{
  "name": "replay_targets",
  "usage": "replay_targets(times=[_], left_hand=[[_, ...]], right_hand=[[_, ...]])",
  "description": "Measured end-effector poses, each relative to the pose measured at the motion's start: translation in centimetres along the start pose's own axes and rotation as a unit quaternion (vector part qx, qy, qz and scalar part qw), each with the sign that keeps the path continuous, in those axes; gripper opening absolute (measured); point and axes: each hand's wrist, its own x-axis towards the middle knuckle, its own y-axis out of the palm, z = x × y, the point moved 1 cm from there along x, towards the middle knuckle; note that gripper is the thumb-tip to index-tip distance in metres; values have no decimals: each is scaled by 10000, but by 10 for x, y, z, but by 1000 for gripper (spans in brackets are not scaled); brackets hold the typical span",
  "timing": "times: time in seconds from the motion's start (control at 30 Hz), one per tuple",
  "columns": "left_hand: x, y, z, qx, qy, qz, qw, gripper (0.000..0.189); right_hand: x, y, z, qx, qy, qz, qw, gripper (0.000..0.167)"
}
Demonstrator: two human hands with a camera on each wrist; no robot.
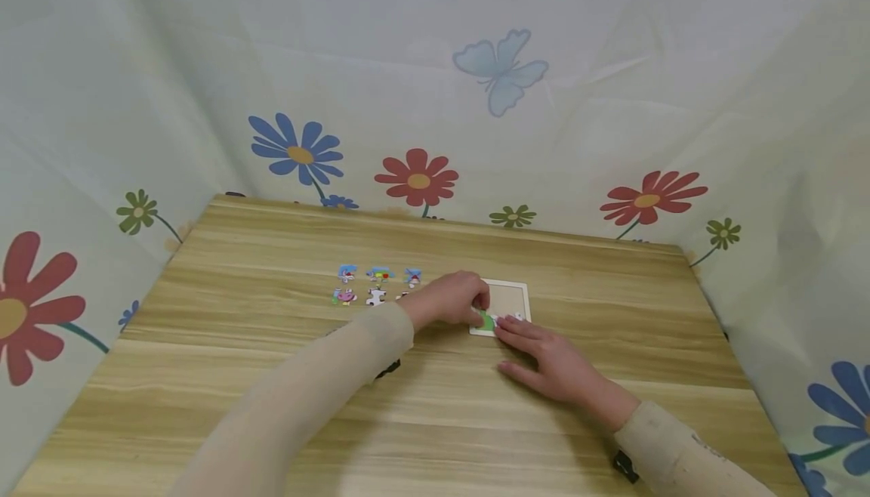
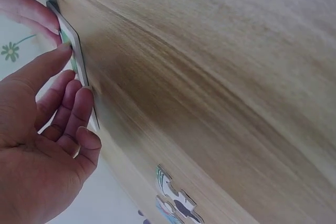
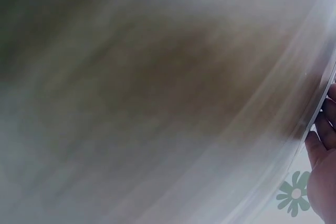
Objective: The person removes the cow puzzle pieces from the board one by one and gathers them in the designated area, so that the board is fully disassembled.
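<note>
A small wooden jigsaw tray (image 1: 526, 299) with a pale rim lies on the table. My left hand (image 1: 448, 297) reaches over its left side, thumb and fingers bent around a green puzzle piece (image 1: 486, 322) in the near-left corner. In the left wrist view, the thumb touches the green surface, while the other fingers curl by the tray's edge (image 2: 79, 56). Beside it my right hand (image 1: 560, 365) rests with fairly straight fingers, their tips on the near edge and a whitish piece (image 1: 518, 317). The right wrist view is blurred, with part of a hand (image 3: 323, 177) at its right edge.
Several loose puzzle pieces lie in two rows left of the tray, among them a pink one (image 1: 345, 296) and a white one (image 1: 376, 297). My left forearm crosses close to them. A flowered curtain (image 1: 578, 142) surrounds the wooden table (image 1: 612, 293).
</note>
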Motion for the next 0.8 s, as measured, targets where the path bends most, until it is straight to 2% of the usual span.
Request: replay_targets(times=[0.47, 0.8], left_hand=[[5, 4, 4, -312, -189, -56, 9993, 15], [5, 10, 7, -800, -149, -405, 9959, 16]], right_hand=[[1, 0, 2, 47, -23, -20, 10000, 58], [1, -1, 1, 59, 78, 87, 9999, 58]])
